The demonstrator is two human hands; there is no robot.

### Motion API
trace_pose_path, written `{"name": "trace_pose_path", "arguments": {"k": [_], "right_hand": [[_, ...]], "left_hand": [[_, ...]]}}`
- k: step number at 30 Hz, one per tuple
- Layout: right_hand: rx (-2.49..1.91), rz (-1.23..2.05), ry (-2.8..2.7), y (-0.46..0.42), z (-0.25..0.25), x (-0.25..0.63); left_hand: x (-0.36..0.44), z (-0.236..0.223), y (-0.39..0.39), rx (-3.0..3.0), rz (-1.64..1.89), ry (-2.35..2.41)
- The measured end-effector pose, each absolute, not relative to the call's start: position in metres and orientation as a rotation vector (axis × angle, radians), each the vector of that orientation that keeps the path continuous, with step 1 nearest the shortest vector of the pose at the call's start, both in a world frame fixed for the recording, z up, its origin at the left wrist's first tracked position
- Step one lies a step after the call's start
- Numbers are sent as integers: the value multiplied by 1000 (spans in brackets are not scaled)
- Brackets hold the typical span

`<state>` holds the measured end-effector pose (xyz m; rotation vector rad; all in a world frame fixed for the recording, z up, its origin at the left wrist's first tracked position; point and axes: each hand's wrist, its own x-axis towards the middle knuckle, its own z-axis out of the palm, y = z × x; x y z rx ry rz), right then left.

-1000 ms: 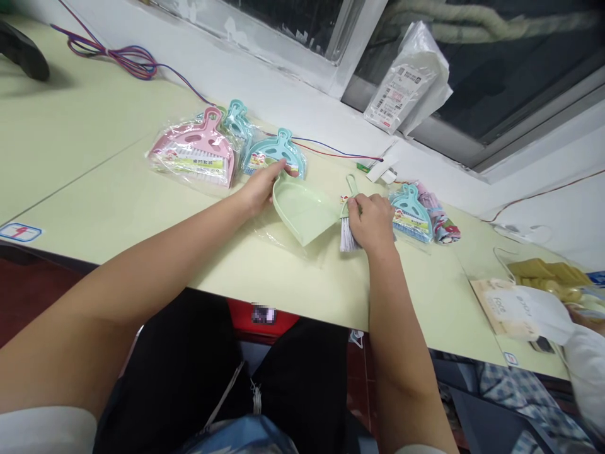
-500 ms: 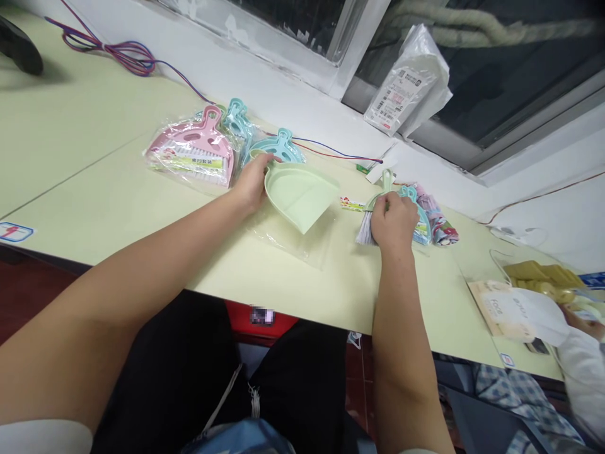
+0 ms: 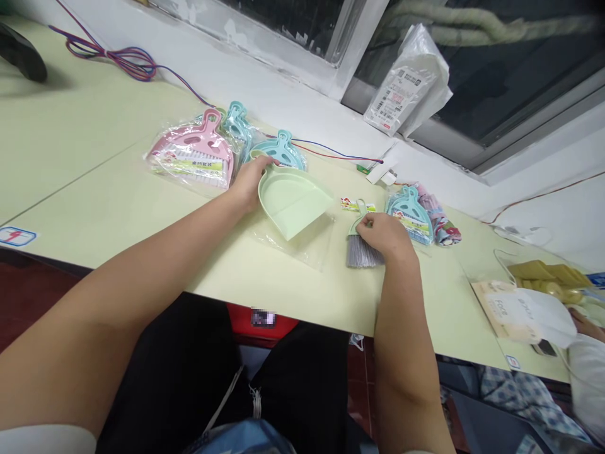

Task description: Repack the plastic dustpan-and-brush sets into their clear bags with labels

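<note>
My left hand (image 3: 249, 178) grips the handle end of a pale green dustpan (image 3: 293, 200), which is tilted just above a clear plastic bag (image 3: 302, 244) lying on the table. My right hand (image 3: 385, 234) is closed on a small green brush (image 3: 362, 243) with grey bristles, lying flat on the table with its bristles pointing toward me. A small printed label card (image 3: 358, 205) lies between the dustpan and the brush.
Bagged dustpan sets lie along the back: a pink one (image 3: 193, 154), blue ones (image 3: 278, 150) behind my left hand, another blue one (image 3: 410, 214) at right. Red and blue wires (image 3: 123, 60) run along the wall. Another person's hand (image 3: 586, 325) and packets (image 3: 524, 309) sit far right.
My right hand has brought the brush down and toward me, laying it flat on the table. The dustpan in my left hand has shifted slightly left and tilted.
</note>
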<state>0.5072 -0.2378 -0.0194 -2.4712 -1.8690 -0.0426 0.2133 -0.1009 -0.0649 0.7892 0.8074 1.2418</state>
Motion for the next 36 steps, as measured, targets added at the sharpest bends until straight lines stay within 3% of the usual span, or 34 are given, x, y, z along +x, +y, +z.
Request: {"name": "trace_pose_path", "arguments": {"k": [10, 17, 27, 36], "right_hand": [[-2562, -34, -1737, -225, -39, 521], [-2261, -196, -1749, -226, -36, 508], [-2301, -179, -1760, -219, -55, 514], [-2055, -563, -1350, -210, -48, 578]], "left_hand": [[213, -64, -103, 870, 1216, 845], [212, -70, -99, 986, 1258, 906], [207, -73, -109, 1877, 1010, 1206], [162, -39, -107, 2114, 1777, 1334]]}}
